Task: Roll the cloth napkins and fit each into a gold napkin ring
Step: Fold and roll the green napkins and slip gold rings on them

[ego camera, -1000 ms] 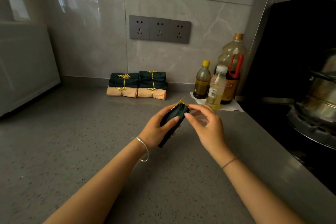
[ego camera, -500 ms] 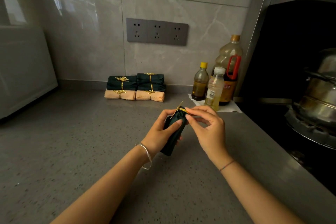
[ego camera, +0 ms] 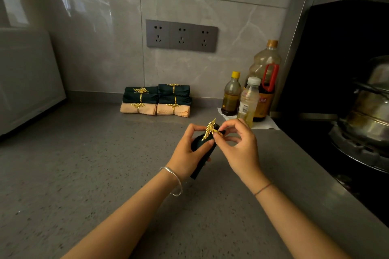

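Observation:
My left hand (ego camera: 187, 151) grips a rolled dark green napkin (ego camera: 203, 161) above the grey counter (ego camera: 84, 174), its far end pointing up and away from me. A gold leaf-shaped napkin ring (ego camera: 209, 131) sits at that far end, and my right hand (ego camera: 237, 145) pinches the ring between thumb and fingertips. Against the back wall lies a stack of rolled napkins (ego camera: 156, 100), dark green ones on top of two peach ones, each with a gold ring around it.
Three bottles (ego camera: 248, 99) stand on a white paper at the back right. A stove with a steel pot (ego camera: 370, 115) fills the right side. A white appliance (ego camera: 27, 82) sits at the left, and a socket panel (ego camera: 182, 35) is on the wall.
The gold ring has turned so its leaf now faces me and has slid further onto the napkin's end. Both hands stay at the same spot over the counter.

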`<state>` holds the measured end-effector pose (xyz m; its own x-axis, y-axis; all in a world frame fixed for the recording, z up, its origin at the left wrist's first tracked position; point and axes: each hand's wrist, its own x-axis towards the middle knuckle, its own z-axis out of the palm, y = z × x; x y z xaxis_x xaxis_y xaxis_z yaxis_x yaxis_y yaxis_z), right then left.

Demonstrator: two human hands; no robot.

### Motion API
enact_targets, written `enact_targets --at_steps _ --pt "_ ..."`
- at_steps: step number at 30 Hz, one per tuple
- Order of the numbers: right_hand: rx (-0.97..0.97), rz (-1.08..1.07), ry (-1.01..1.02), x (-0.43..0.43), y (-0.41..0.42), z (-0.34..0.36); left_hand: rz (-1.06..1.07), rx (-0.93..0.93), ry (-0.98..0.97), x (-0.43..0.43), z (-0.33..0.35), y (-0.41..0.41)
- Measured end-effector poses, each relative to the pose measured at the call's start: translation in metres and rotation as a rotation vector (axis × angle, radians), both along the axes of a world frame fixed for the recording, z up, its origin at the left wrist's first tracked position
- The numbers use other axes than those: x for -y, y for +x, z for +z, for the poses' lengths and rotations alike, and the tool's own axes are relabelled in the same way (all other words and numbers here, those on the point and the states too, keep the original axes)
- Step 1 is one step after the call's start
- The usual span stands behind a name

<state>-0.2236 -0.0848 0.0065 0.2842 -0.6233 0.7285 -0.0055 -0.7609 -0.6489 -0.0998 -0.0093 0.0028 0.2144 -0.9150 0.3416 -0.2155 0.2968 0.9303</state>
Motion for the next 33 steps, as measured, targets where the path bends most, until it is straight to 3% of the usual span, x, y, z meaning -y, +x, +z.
enact_targets --at_steps 6,11,15,28,33 --pt "-0.005 0.23 0.441 0.006 -0.008 0.011 -0.019 0.163 -0.054 -0.003 0.005 0.008" --pt "-0.091 0.298 0.522 0.008 -0.015 0.015 0.001 0.309 -0.067 -0.004 0.003 0.012" --pt "-0.07 0.345 0.641 0.01 -0.019 0.015 0.025 0.271 -0.079 -0.004 0.005 0.01" --pt "-0.214 0.283 0.493 0.009 -0.018 0.013 0.073 0.449 0.064 0.001 0.001 0.016" --pt "-0.159 0.258 0.505 0.01 -0.016 0.01 0.043 0.499 0.15 0.001 -0.001 0.022"
